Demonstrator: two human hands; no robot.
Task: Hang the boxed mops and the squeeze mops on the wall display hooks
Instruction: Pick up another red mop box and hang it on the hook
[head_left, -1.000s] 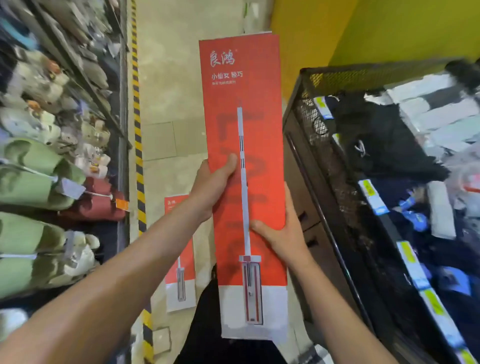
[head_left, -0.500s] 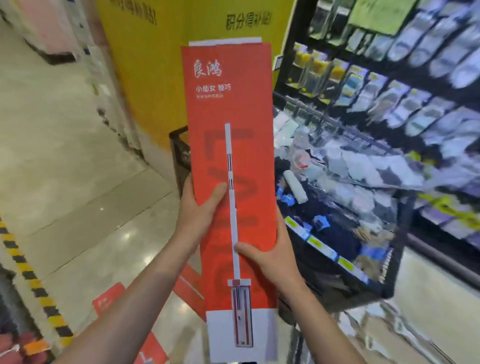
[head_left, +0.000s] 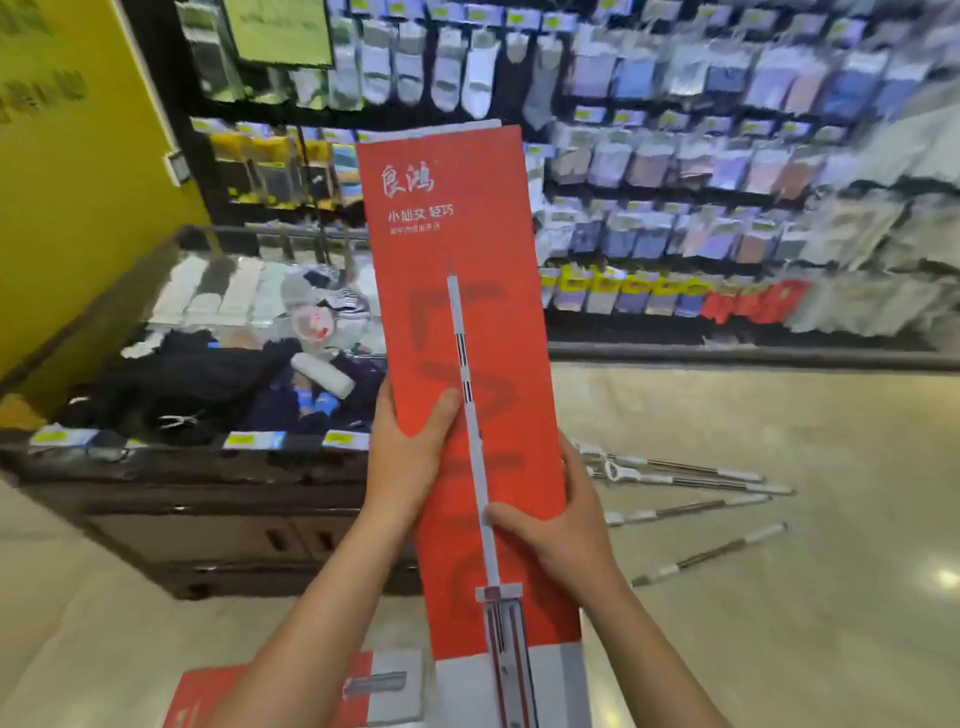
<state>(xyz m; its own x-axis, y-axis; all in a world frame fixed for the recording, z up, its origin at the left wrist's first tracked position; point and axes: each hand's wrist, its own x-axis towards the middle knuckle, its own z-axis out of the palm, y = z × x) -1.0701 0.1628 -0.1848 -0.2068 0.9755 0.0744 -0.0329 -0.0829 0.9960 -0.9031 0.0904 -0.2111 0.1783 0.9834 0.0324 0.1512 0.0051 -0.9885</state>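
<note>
Matt red and white printed cardboard on the boxed mop (head_left: 467, 364) at centre frame. Brushed metal handles with white plastic grips and fittings on the squeeze mops (head_left: 691, 499), lower right. Polished beige floor (head_left: 779, 597), glossy with a light glare at the right edge. Dark wire mesh on the bin (head_left: 156, 467) at left, soft knitted cloth heaped inside. Shiny clear plastic wrapping on sock packs (head_left: 675, 156) across the upper frame. Flat yellow paint on the wall (head_left: 67, 208), upper left.

Bare forearms, hands (head_left: 410, 457), no sleeves
</note>
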